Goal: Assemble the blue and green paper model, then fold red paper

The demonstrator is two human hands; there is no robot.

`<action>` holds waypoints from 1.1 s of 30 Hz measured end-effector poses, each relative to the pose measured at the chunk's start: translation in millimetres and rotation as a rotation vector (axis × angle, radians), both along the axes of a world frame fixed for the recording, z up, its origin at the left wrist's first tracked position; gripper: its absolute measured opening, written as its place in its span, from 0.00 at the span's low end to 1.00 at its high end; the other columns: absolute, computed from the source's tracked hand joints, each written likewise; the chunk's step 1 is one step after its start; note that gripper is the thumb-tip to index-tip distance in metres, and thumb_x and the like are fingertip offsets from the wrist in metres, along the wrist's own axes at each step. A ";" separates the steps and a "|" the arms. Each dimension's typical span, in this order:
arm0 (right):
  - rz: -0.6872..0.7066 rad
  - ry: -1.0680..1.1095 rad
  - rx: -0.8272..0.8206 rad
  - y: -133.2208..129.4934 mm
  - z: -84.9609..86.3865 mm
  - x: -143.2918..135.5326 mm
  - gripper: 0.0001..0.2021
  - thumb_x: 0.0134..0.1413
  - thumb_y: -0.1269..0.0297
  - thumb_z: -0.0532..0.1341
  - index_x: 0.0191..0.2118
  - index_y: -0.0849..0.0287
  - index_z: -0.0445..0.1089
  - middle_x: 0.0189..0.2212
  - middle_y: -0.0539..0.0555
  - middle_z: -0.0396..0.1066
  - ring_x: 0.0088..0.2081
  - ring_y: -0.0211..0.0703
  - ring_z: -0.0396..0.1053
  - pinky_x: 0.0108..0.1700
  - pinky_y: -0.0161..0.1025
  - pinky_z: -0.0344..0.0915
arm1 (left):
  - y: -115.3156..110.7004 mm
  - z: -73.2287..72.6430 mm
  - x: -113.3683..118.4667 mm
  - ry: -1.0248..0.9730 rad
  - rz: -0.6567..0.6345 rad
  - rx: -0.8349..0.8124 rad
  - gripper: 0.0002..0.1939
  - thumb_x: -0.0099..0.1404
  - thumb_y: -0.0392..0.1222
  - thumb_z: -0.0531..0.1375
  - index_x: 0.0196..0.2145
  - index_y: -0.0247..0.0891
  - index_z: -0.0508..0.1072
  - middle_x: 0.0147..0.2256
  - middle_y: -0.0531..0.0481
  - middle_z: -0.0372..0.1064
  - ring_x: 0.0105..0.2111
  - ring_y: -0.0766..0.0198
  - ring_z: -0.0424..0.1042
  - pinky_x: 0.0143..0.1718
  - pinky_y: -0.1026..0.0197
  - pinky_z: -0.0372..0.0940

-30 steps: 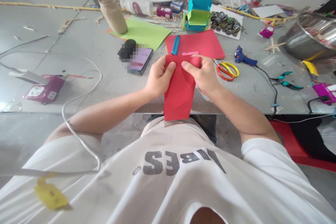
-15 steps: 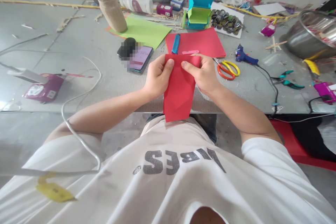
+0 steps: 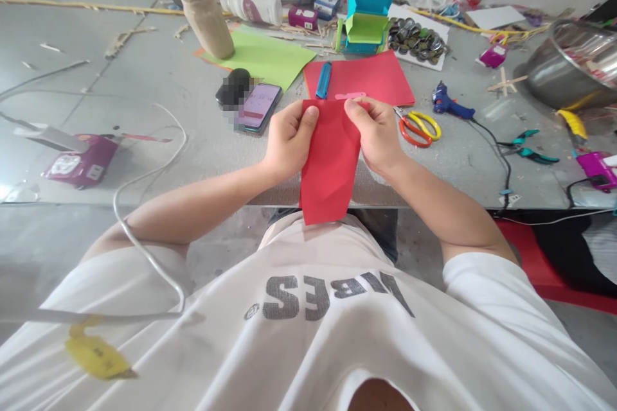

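Observation:
A folded piece of red paper [image 3: 330, 167] hangs between my two hands, over the table's front edge. My left hand [image 3: 292, 138] pinches its upper left corner, thumb on top. At the upper right corner my right hand [image 3: 378, 135] grips it with thumb and fingers; the fingertips behind the paper are hidden. Just beyond lie a stack of red sheets [image 3: 376, 70], a blue box cutter [image 3: 323, 80] and a small pink strip [image 3: 357, 96]. Scissors with red and yellow handles [image 3: 419, 128] rest to the right of my right hand.
A phone [image 3: 260, 106] and a black object lie left of my hands. Behind stand a tan jar [image 3: 207, 22] on green paper [image 3: 270, 54] and a teal and green paper box [image 3: 366, 22]. To the right are a blue glue gun [image 3: 452, 103], pliers [image 3: 533, 146] and a metal pot [image 3: 569, 70].
My right thumb has slid to the right along the paper's top edge, toward its corner. My left hand stays in place, and the paper has hardly moved.

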State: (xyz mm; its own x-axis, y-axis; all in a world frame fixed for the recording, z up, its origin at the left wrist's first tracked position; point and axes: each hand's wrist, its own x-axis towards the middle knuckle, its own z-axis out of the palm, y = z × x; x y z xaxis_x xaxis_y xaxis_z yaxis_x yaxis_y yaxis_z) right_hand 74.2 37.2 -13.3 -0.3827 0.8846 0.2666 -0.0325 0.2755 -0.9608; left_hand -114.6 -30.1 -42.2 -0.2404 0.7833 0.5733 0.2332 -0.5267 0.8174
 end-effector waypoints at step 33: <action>0.067 -0.053 0.069 24.1 15.6 17.3 0.24 0.64 0.41 0.81 0.34 0.51 0.73 0.29 0.48 0.70 0.39 0.45 0.75 0.43 0.46 0.80 | 5.7 -4.7 -3.0 0.004 0.034 0.001 0.36 0.82 0.82 0.59 0.35 0.46 0.72 0.29 0.50 0.70 0.32 0.56 0.73 0.32 0.53 0.69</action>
State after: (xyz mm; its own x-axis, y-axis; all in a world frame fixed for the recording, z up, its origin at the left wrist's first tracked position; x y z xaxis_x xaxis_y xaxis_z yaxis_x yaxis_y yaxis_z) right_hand 91.5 61.3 2.3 -0.4555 0.8366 0.3042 -0.0031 0.3403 -0.9403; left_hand -117.6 -24.4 -46.9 -0.2642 0.7741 0.5753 0.2542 -0.5196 0.8157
